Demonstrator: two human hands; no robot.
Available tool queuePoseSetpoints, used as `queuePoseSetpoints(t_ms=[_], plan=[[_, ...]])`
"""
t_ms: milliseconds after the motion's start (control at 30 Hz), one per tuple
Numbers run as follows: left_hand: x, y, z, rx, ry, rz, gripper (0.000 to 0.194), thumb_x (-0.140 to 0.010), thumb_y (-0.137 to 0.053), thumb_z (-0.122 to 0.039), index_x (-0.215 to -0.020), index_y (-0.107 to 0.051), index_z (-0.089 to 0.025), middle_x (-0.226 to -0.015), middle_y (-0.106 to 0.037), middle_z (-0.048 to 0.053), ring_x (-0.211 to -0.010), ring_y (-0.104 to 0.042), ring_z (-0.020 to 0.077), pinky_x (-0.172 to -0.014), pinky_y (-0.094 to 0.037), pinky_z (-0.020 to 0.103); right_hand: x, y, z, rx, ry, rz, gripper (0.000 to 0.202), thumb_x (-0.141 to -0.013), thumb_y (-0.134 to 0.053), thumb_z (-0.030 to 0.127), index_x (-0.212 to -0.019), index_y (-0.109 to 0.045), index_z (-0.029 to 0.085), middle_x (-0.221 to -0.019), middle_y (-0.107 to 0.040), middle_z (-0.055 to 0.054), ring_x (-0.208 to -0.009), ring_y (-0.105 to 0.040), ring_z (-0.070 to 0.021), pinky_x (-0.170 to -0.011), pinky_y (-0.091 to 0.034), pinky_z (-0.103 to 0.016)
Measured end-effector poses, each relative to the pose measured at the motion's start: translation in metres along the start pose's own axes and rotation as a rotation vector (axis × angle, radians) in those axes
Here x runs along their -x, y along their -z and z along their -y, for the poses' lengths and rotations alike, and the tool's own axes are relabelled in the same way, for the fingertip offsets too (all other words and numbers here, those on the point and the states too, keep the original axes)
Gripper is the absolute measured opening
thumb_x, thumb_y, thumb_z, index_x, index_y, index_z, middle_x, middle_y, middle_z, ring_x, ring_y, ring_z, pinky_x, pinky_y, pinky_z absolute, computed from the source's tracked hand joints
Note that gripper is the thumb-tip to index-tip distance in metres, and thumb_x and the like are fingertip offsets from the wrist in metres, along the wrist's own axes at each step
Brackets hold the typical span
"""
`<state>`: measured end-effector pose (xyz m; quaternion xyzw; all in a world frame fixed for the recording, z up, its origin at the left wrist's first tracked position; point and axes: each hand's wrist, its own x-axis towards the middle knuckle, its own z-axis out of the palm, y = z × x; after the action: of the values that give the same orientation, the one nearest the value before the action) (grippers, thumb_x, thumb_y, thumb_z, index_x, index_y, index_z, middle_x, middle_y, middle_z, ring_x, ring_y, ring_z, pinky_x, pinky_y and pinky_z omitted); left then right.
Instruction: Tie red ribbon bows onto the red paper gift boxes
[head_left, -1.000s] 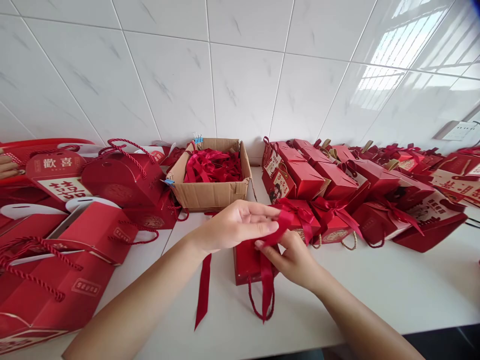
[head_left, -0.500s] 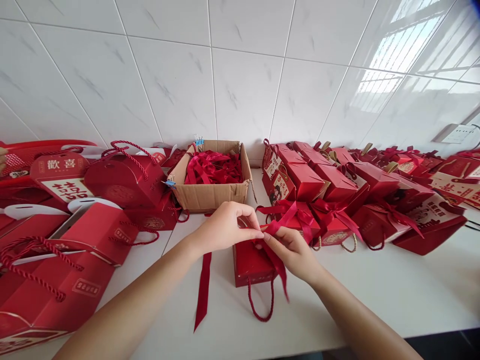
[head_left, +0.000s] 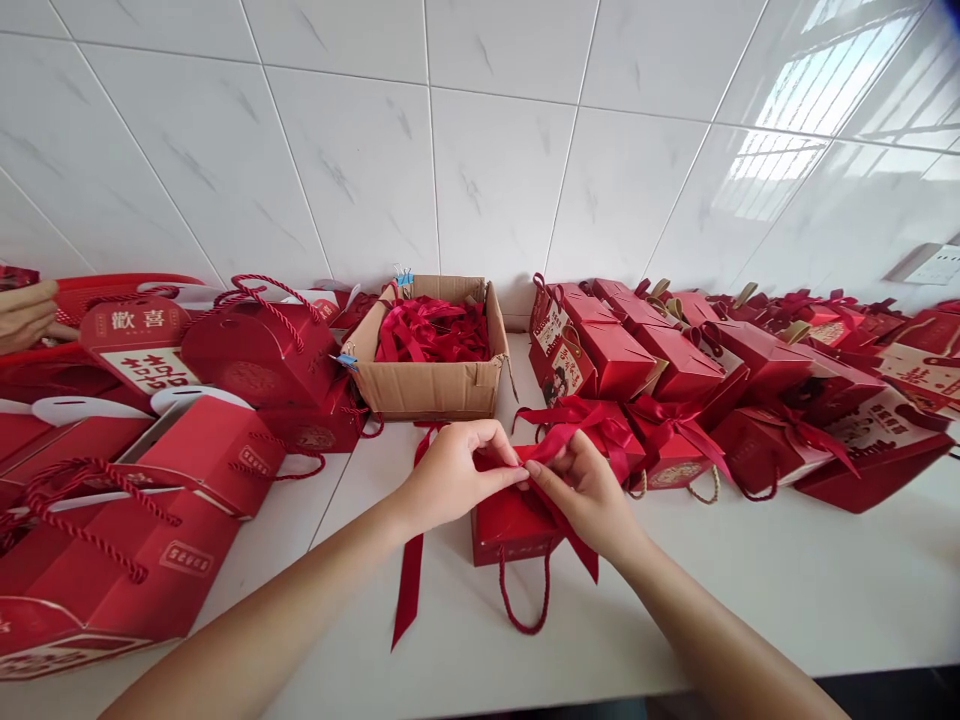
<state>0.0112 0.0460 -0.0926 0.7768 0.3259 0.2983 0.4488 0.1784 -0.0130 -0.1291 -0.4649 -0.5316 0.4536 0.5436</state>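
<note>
Head view: left hand [head_left: 459, 478] and right hand [head_left: 592, 498] meet over the red box [head_left: 516, 525], fingertips touching. Both grips pinch the ribbon [head_left: 556, 440]; the exact fold is hidden by fingers. Red box sits on the tabletop [head_left: 690, 610], rope handle [head_left: 547, 600] toward the person. One ribbon tail lies left of it, another drapes right. Cardboard box [head_left: 424, 392] of loose ribbons [head_left: 431, 332] behind, bow-tied boxes [head_left: 677, 462] to the right.

The characters 歡喜 [head_left: 138, 319] are printed on a red box [head_left: 91, 325] at the left. On its cream panel [head_left: 118, 365], 囍 [head_left: 152, 371] is printed, partly covered by a white flap [head_left: 202, 396]. Framed labels [head_left: 187, 558] on near-left boxes [head_left: 112, 530] and lettering [head_left: 885, 418] on right-hand boxes [head_left: 855, 482] cannot be read.
</note>
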Motion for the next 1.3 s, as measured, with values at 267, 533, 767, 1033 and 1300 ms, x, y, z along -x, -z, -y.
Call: queuePoseSetpoints(t_ms=[267, 533, 767, 1033, 1300], plan=[[0.011, -0.016, 0.018, 0.042, -0.186, -0.195, 0.013, -0.077, -0.069, -0.018, -0.069, -0.058, -0.017, -0.076, -0.068, 0.002, -0.076, -0.065, 0.014, -0.073, -0.052, 0.027, 0.001, -0.005, 0.004, -0.026, 0.05, -0.074, 0.036, -0.08, -0.068, 0.034, -0.069, -0.036, 0.022, -0.06, -0.056, 0.005, -0.057, -0.056, -0.0105, -0.052, -0.037, -0.022], [0.017, -0.011, 0.029, 0.007, -0.379, -0.15, 0.009, -0.079, -0.066, -0.011, -0.074, -0.063, -0.017, -0.082, -0.068, 0.005, -0.084, -0.065, 0.0153, -0.078, -0.053, 0.029, 0.004, -0.007, -0.001, 0.164, 0.167, -0.104, 0.012, -0.082, -0.064, 0.031, -0.082, -0.061, 0.02, -0.064, -0.068, -0.002, -0.057, -0.06, -0.0141, -0.054, -0.045, -0.025], [0.018, -0.01, 0.028, -0.032, -0.381, -0.191, 0.01, -0.08, -0.064, -0.009, -0.075, -0.063, -0.017, -0.08, -0.068, 0.004, -0.082, -0.066, 0.0148, -0.078, -0.053, 0.028, 0.008, -0.004, 0.002, 0.433, 0.422, -0.1, 0.017, -0.087, -0.056, 0.023, -0.085, -0.073, 0.018, -0.09, -0.066, -0.009, -0.079, -0.064, -0.0177, -0.064, -0.052, -0.028], [0.018, -0.007, 0.023, -0.148, -0.404, -0.216, 0.008, -0.082, -0.062, -0.011, -0.078, -0.062, -0.018, -0.08, -0.068, 0.002, -0.077, -0.064, 0.0136, -0.074, -0.053, 0.026, 0.008, 0.0, -0.003, 0.516, 0.388, -0.071, 0.012, -0.084, -0.063, 0.025, -0.085, -0.074, 0.021, -0.099, -0.065, -0.01, -0.091, -0.062, -0.0216, -0.079, -0.053, -0.037], [0.017, -0.004, 0.022, -0.409, -0.565, -0.21, 0.015, -0.085, -0.056, -0.007, -0.078, -0.06, -0.02, -0.075, -0.068, 0.001, -0.071, -0.054, 0.0141, -0.067, -0.049, 0.026, 0.01, 0.004, 0.003, 0.313, 0.068, 0.02, 0.018, -0.084, -0.063, 0.038, -0.078, -0.069, 0.022, -0.134, -0.05, -0.01, -0.127, -0.046, -0.0275, -0.107, -0.034, -0.046]])
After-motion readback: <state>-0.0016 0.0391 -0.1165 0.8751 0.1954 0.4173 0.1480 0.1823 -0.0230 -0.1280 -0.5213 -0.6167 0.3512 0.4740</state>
